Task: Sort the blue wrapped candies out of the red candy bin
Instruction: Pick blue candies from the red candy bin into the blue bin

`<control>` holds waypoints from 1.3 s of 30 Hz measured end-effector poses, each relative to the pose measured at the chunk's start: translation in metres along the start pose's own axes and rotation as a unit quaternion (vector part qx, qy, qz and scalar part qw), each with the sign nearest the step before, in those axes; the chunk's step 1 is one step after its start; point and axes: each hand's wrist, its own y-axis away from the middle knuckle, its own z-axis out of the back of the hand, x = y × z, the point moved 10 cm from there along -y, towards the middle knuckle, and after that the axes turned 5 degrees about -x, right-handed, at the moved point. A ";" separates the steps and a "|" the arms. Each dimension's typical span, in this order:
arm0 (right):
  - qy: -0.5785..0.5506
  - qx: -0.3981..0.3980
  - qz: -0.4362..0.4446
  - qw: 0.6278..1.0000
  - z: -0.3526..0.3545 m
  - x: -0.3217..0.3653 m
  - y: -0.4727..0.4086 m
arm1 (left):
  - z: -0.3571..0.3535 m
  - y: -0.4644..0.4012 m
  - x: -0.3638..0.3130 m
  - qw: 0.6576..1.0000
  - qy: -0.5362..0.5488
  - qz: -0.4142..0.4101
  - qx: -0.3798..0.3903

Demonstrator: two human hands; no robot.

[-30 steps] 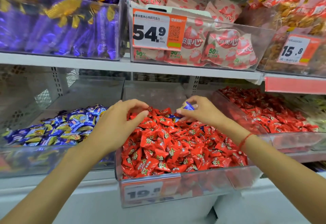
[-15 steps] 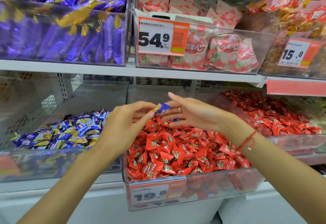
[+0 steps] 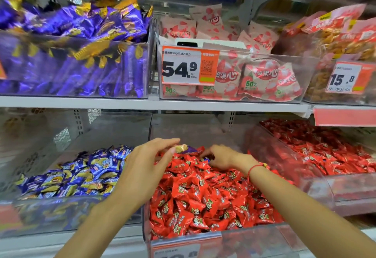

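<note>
- A white metal shop shelf (image 3: pixel 154 103) runs across the view, with one row of clear plastic bins standing on it and a second row on the level below
- On the upper row, from left: a clear bin of large purple-and-gold foil bags (image 3: pixel 77 34), a clear bin of pink-and-white strawberry-print packets (image 3: pixel 262 79) with an orange-and-white price tag reading 54.9 (image 3: pixel 189 67) on its front, and a bin of orange-brown snack bags (image 3: pixel 335 40) with a tag reading 15.8 (image 3: pixel 345 77)
- The clear plastic bin of red wrapped candies (image 3: pixel 203 196) sits in the middle of the lower row, heaped nearly to its front wall; a blurred price tag is fixed to that wall
- Just left of it stands a clear bin of small blue-and-yellow wrapped candies (image 3: pixel 81 174); to the right, a second, angled bin of red wrapped candies (image 3: pixel 325 152)
- The left hand (image 3: pixel 142 170) reaches over the seam between the blue bin and the red bin, its grip pinching a small blue-and-gold wrapped candy (image 3: pixel 186 148) between thumb and fingertips, above the rear of the red pile
- The right hand (image 3: pixel 221 158), a thin red string bracelet (image 3: pixel 254 169) at its wrist, rests on the rear of the red pile, fingers curled down round a second blue wrapped candy (image 3: pixel 206 158) of which only a sliver shows
</note>
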 end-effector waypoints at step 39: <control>-0.676 0.051 -0.028 0.735 0.051 0.196 0.036 | 0.109 0.002 0.037 0.977 -0.100 0.070 -0.178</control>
